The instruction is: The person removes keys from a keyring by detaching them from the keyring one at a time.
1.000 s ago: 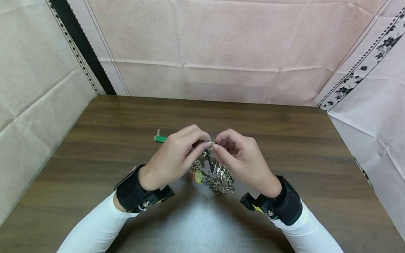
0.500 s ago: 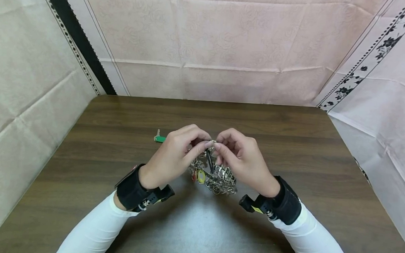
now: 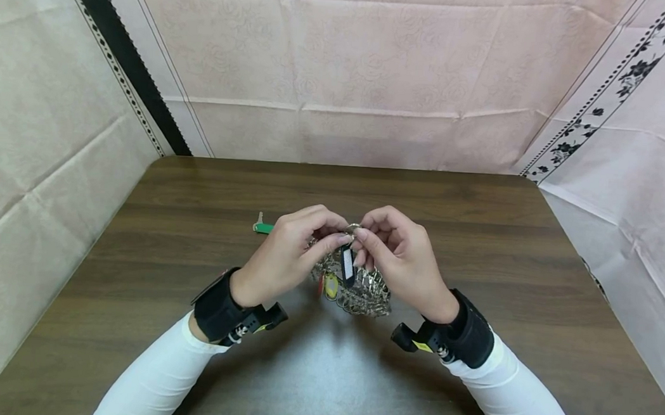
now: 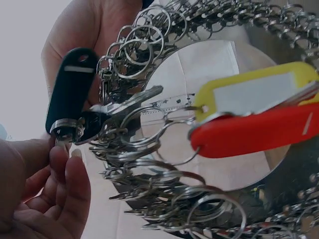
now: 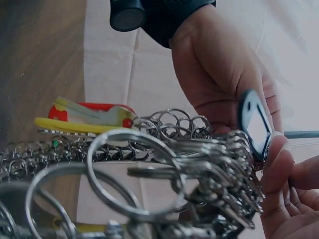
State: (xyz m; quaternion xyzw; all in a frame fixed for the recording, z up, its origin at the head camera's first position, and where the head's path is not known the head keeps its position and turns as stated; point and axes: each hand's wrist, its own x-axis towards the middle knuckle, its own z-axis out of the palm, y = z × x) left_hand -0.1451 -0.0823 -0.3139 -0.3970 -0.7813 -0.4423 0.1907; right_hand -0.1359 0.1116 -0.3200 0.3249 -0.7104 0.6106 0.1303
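My left hand (image 3: 302,244) and right hand (image 3: 400,256) meet fingertip to fingertip at mid-table. Both pinch near a small metal split ring (image 4: 65,124) at the end of a black key tag (image 3: 348,264). The tag hangs between the hands, its white label facing the head camera. Below hangs a round bunch of metal key rings (image 3: 369,295), many linked into a hoop. A yellow key tag (image 4: 259,89) and a red key tag (image 4: 254,132) are attached there. Beside the black tag a silver key (image 4: 134,101) sticks out. Fingers partly hide the exact pinch.
A green key tag (image 3: 262,228) with a key lies on the brown wooden table (image 3: 194,224), left of my left hand and partly hidden by it. Pale cloth (image 3: 375,77) hangs behind the table and at both sides.
My right hand has shifted slightly up and right. The black key tag has turned from edge-on to show its white label, and more of the metal ring shows between the fingertips.
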